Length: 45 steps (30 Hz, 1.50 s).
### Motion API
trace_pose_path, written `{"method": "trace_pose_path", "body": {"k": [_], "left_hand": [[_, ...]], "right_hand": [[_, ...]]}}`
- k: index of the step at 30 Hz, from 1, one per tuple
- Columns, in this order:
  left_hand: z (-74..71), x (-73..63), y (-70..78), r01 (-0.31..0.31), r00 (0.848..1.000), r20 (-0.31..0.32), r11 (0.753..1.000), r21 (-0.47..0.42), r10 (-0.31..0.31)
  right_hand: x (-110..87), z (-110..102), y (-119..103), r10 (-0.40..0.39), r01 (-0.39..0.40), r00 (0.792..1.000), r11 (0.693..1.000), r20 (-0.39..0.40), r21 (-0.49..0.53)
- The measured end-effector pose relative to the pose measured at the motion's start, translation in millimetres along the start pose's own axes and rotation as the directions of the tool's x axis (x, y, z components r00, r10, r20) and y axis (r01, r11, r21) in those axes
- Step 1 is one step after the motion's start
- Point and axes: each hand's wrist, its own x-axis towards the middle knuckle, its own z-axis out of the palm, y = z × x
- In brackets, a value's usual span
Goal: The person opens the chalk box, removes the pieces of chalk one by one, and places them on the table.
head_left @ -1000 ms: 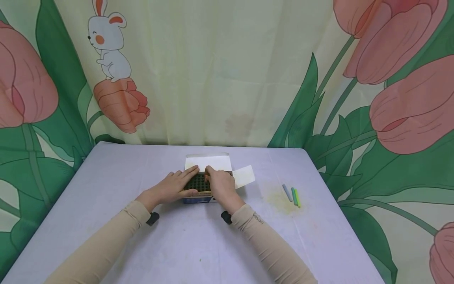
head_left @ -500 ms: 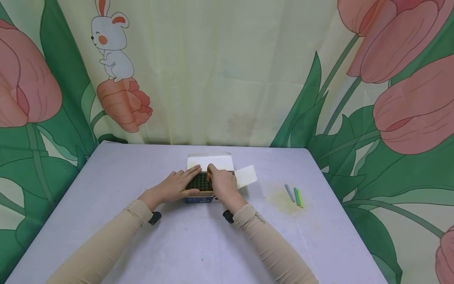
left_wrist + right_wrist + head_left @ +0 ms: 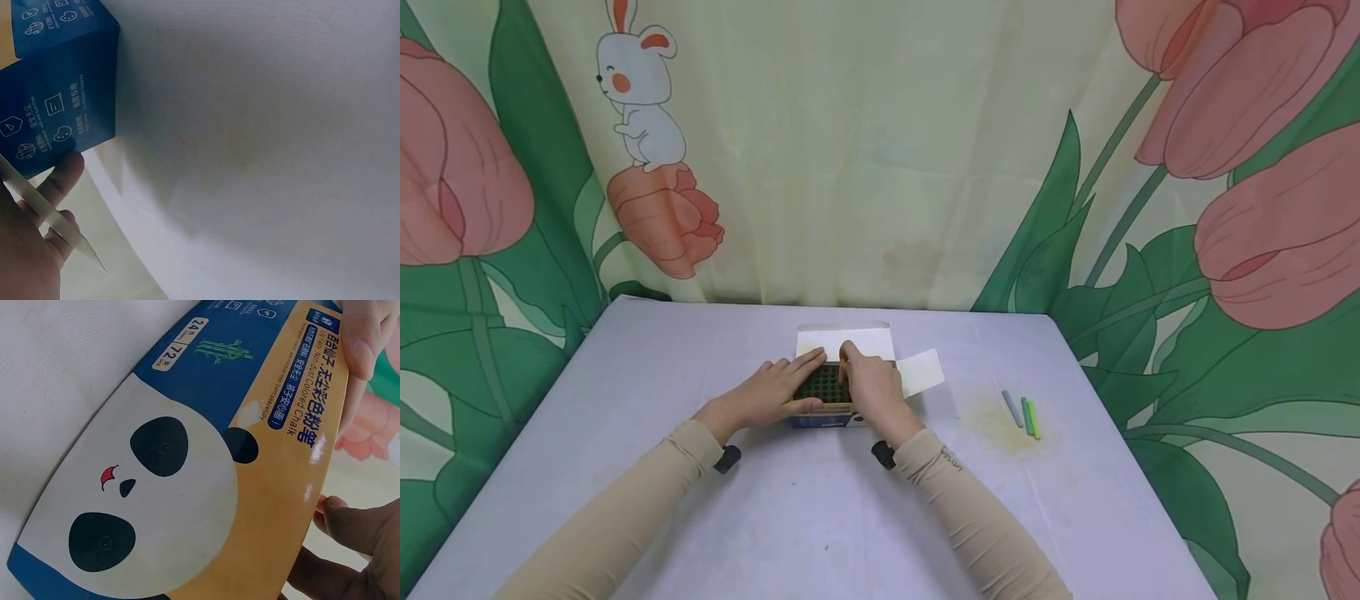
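Observation:
A blue and yellow chalk box (image 3: 269, 506) with a panda on its front stands with its lid (image 3: 865, 337) folded back. Inside is a dark insert (image 3: 822, 386) with rows of round holes. My left hand (image 3: 760, 394) holds the box at its left end, thumb along the front edge and fingers reaching to the back edge. Over the right part of the insert, my right hand (image 3: 877, 386) pinches an orange chalk stick (image 3: 842, 369) upright between thumb and fingers. Its lower end is hidden among the holes; only a bit of orange shows in the right wrist view.
Three chalk sticks (image 3: 1020, 414), blue-grey, green and yellow-green, lie on the white tablecloth (image 3: 775, 517) at the right, on a faint yellowish smudge. A white side flap (image 3: 921, 372) sticks out from the box's right end. Behind the table hangs a printed curtain (image 3: 835, 167).
My right hand has risen slightly, and the orange chalk stick has come up a little with it. My left hand keeps its place on the box. The head view has shifted slightly.

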Motion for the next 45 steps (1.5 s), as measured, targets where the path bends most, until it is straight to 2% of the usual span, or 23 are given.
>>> {"method": "trace_pose_path", "body": {"k": [22, 30, 35, 41, 45], "left_hand": [[-1.0, -1.8, 1.4, 0.015, 1.000, 0.016, 1.000, -0.011, -0.014], [-1.1, -1.5, 0.9, 0.009, 1.000, 0.015, 1.000, 0.004, -0.009], [-0.7, -0.6, 0.3, 0.008, 1.000, 0.017, 1.000, 0.003, -0.008], [-1.3, -1.3, 0.7, 0.001, 1.000, 0.012, 1.000, -0.003, -0.001], [-1.3, -1.9, 0.0, -0.002, 1.000, 0.009, 1.000, 0.000, 0.002]], "right_hand": [[2.2, -10, -1, 0.062, -0.063, 0.998, 0.997, 0.021, 0.046], [1.0, -16, -2, 0.060, -0.061, 0.998, 0.997, 0.025, 0.042], [0.8, -19, -3, 0.053, -0.053, 0.999, 0.998, 0.001, 0.024], [1.6, -24, -5, 0.058, -0.057, 0.995, 0.998, -0.078, 0.014], [2.1, -27, -6, 0.068, -0.067, 0.993, 0.998, -0.092, 0.009]]}}
